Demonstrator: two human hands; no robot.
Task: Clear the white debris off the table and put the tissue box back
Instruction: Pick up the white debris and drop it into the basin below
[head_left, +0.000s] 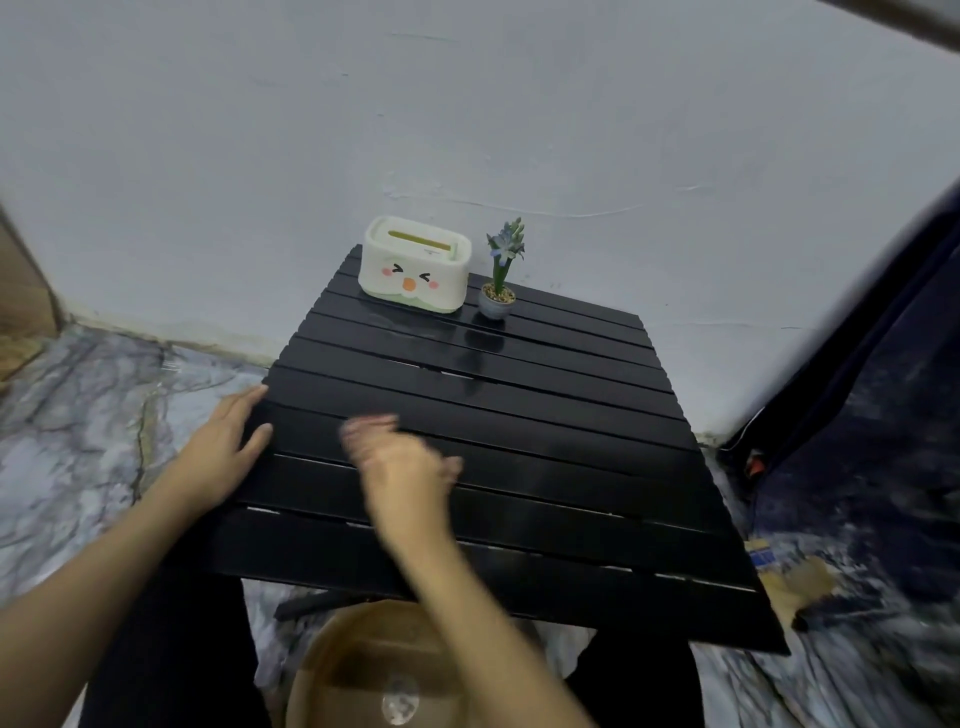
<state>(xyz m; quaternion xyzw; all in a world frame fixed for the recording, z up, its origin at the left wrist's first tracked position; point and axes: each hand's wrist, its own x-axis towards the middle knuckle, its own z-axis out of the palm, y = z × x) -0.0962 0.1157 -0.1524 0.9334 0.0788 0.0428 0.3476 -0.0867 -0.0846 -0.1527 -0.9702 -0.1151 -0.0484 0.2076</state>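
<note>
Resting flat, fingers spread and empty, left hand (228, 441) on black slatted table (545, 441) edge. Right hand (402, 457) blurred mid-table, grip unreadable. Tissue box (415, 265) upright at far edge beside potted plant (501, 270).

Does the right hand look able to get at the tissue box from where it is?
Probably yes. The right hand hovers over the near slats of the table, and nothing lies between it and the tissue box at the far edge; the potted plant stands beside it.

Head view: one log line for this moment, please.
left hand flat at table edge | right hand blurred above slats | tissue box upright at back
</note>
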